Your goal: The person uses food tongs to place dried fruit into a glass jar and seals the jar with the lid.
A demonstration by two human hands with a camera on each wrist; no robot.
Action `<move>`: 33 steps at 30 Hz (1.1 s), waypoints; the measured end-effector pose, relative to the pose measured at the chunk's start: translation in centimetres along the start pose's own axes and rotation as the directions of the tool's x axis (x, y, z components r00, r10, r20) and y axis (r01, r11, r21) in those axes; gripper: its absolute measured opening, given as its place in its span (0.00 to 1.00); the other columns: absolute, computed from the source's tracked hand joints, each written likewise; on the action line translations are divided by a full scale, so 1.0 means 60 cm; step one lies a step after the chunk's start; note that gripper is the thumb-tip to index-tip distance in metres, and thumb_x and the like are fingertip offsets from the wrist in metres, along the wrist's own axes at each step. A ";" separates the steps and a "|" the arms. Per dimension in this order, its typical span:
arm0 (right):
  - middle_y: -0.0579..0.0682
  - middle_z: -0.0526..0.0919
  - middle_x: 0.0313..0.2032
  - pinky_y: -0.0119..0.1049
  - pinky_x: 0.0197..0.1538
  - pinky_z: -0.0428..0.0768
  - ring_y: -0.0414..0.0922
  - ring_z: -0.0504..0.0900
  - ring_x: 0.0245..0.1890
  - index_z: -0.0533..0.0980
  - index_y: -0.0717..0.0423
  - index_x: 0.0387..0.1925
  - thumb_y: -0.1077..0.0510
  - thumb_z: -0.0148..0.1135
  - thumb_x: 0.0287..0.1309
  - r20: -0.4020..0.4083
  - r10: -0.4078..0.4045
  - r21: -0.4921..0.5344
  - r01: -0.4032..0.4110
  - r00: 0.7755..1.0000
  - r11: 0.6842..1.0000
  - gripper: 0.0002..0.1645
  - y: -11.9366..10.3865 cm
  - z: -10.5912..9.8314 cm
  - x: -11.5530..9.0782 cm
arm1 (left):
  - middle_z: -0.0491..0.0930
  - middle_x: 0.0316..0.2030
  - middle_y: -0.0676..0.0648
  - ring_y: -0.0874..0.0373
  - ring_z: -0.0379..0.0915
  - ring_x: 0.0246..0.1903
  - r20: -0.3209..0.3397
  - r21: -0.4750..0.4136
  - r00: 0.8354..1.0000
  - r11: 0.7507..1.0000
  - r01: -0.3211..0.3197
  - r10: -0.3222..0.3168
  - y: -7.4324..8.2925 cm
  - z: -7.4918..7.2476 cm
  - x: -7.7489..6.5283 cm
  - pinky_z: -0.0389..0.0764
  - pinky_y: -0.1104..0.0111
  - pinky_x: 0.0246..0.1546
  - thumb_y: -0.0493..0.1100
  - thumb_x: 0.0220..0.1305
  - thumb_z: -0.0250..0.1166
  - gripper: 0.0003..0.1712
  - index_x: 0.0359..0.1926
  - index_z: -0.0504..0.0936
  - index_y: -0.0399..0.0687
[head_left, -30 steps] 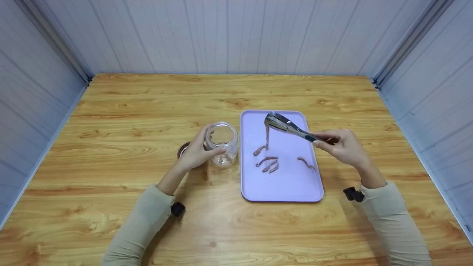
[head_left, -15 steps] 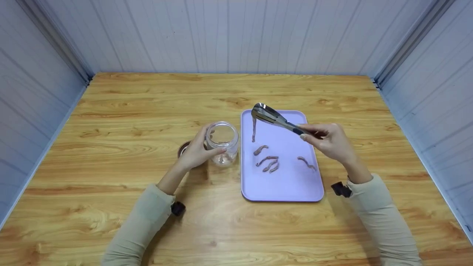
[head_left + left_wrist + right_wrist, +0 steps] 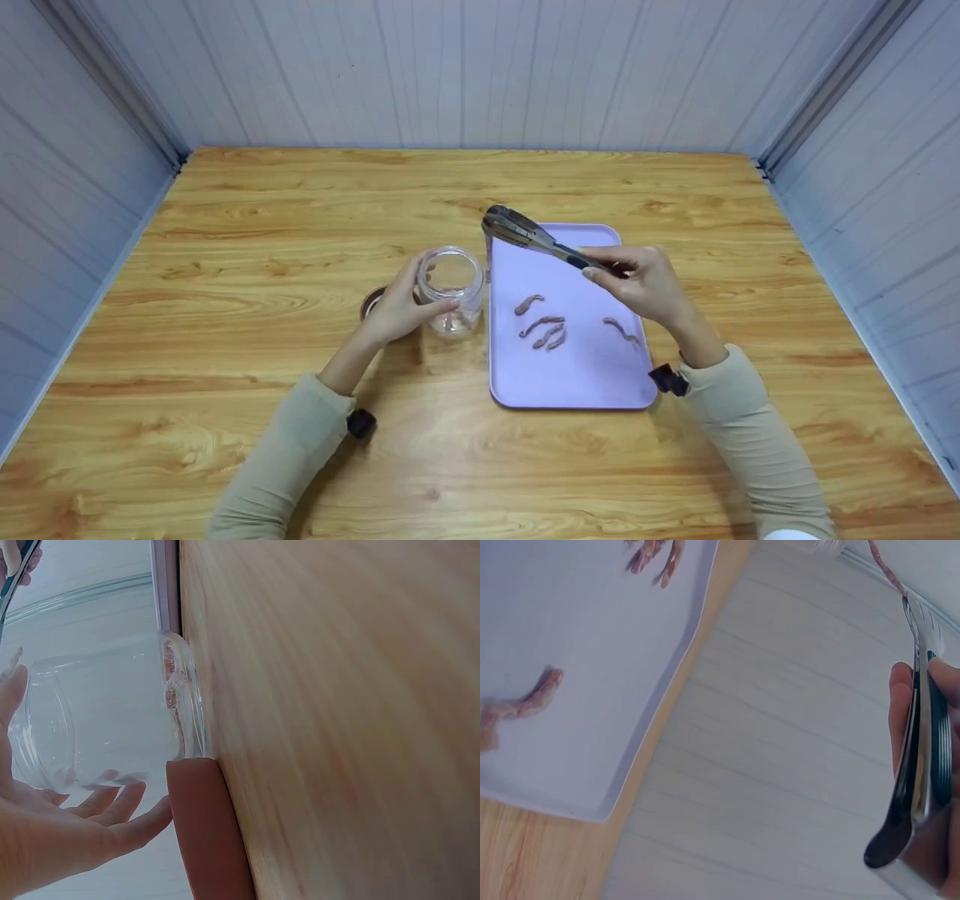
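Observation:
My left hand (image 3: pixel 396 313) holds an open clear jar (image 3: pixel 463 321) upright, thumb and fingers around its side. Reddish-brown pieces (image 3: pixel 171 694) lie at the jar's bottom in the left wrist view. My right hand (image 3: pixel 646 282) grips metal tongs (image 3: pixel 534 238) with dark grip pads, squeezed together above the lilac tray (image 3: pixel 574 384). From the tongs' tips hangs one shrivelled reddish-brown strip (image 3: pixel 886 568), over the tray's left rim and just right of the jar's mouth. Several similar strips (image 3: pixel 541 325) lie on the tray, with another strip (image 3: pixel 621 331) apart at its right side.
A brown round lid (image 3: pixel 208 832) rests on the wooden table (image 3: pixel 315 225) beside the jar, partly covered by my left hand in the head view. Pale panel walls (image 3: pixel 450 75) stand behind the table and at both sides.
My right hand has carried the tongs and hanging strip left across the tray toward the jar, lifting the strip away from the others. The left hand and jar have stayed in place.

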State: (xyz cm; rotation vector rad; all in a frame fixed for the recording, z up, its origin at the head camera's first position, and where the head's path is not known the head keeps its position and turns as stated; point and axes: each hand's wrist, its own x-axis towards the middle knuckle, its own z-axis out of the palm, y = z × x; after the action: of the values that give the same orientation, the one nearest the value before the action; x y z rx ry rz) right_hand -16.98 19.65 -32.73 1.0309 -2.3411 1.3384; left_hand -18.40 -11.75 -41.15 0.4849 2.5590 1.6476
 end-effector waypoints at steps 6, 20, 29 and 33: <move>0.58 0.80 0.23 0.27 0.15 0.61 0.38 0.62 0.12 0.77 0.72 0.38 0.75 0.60 0.45 -0.013 -0.030 0.037 0.030 0.999 0.999 0.13 -0.002 0.014 0.007 | 0.60 0.57 0.35 0.45 0.57 0.56 0.015 -0.001 0.999 0.999 0.036 -0.036 0.000 -0.001 -0.002 0.59 0.55 0.53 0.54 0.45 0.69 0.48 0.64 0.53 0.51; 0.59 0.81 0.27 0.27 0.17 0.64 0.41 0.66 0.15 0.77 0.72 0.37 0.75 0.61 0.44 -0.031 -0.080 0.019 0.081 0.996 0.997 0.13 0.002 0.046 0.014 | 0.60 0.56 0.32 0.40 0.54 0.57 0.016 -0.020 1.000 1.000 0.021 -0.021 0.040 -0.006 -0.014 0.55 0.53 0.55 0.43 0.49 0.68 0.44 0.63 0.54 0.39; 0.59 0.81 0.29 0.29 0.16 0.64 0.40 0.66 0.14 0.78 0.71 0.37 0.74 0.62 0.44 0.023 -0.051 0.005 0.050 0.998 0.999 0.13 0.006 0.054 0.010 | 0.60 0.56 0.31 0.41 0.55 0.56 0.018 -0.020 0.999 0.999 0.028 -0.028 0.068 -0.009 -0.023 0.56 0.54 0.55 0.40 0.49 0.67 0.43 0.63 0.54 0.37; 0.59 0.81 0.30 0.27 0.16 0.64 0.39 0.66 0.14 0.77 0.70 0.39 0.73 0.61 0.46 0.034 -0.011 0.013 0.011 0.999 1.000 0.14 0.007 0.051 0.006 | 0.61 0.55 0.31 0.41 0.55 0.56 0.010 -0.013 1.000 1.000 0.016 -0.016 0.066 -0.008 -0.023 0.55 0.53 0.55 0.40 0.49 0.68 0.44 0.63 0.54 0.36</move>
State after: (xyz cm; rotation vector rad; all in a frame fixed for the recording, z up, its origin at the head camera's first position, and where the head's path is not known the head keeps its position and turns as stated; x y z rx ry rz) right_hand -17.15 17.11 -34.50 1.0775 -2.3507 1.3443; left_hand -16.31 -11.08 -37.55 0.4696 2.5371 1.6513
